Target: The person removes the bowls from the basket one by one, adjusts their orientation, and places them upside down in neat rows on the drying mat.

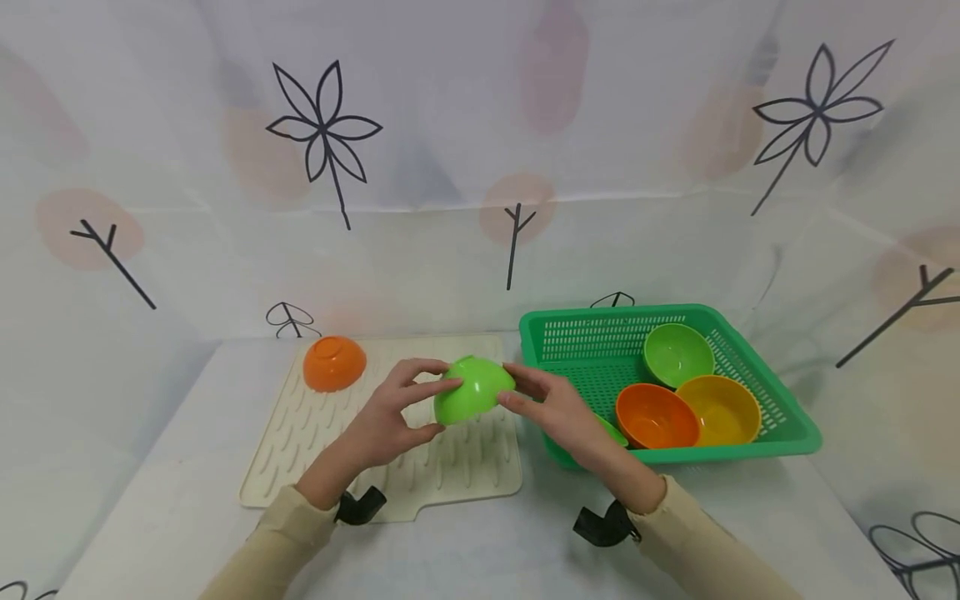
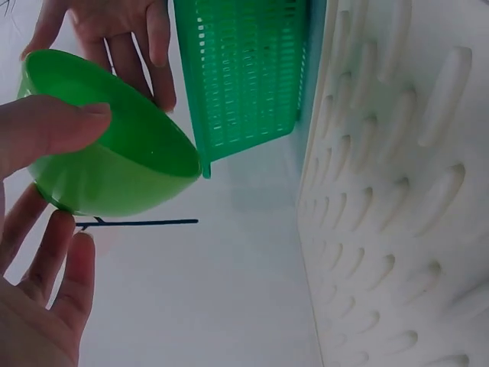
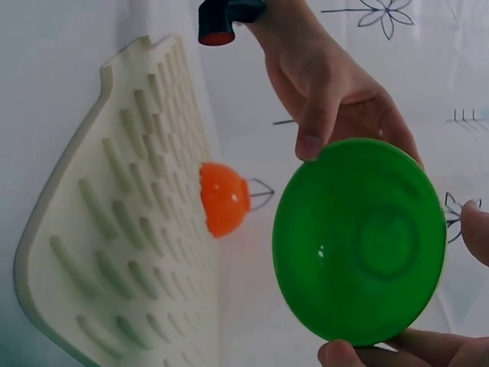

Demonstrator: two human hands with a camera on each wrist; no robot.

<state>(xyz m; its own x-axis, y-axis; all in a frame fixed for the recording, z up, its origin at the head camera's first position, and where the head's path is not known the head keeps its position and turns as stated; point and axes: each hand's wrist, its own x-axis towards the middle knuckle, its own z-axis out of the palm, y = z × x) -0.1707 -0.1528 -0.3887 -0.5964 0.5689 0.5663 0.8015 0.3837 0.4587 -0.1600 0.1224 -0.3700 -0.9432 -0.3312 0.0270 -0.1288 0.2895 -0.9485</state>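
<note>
Both hands hold a light green bowl (image 1: 474, 392) in the air above the near-right part of a cream ridged drying mat (image 1: 300, 437). The bowl is tilted, its outside towards the head camera; its hollow inside shows in the right wrist view. My left hand (image 1: 390, 417) grips the bowl's left side, thumb and fingers spread around it. On the other side my right hand (image 1: 562, 412) has its fingertips at the rim. An orange bowl (image 1: 334, 364) lies upside down on the mat's far left corner.
To the right stands a green perforated basket (image 1: 585, 371). In it are a green bowl (image 1: 678, 354), an orange bowl (image 1: 656, 417), a yellow bowl (image 1: 723, 408) and a light green rim (image 1: 611, 430) partly behind my right forearm. A patterned cloth wall (image 1: 435, 275) rises behind.
</note>
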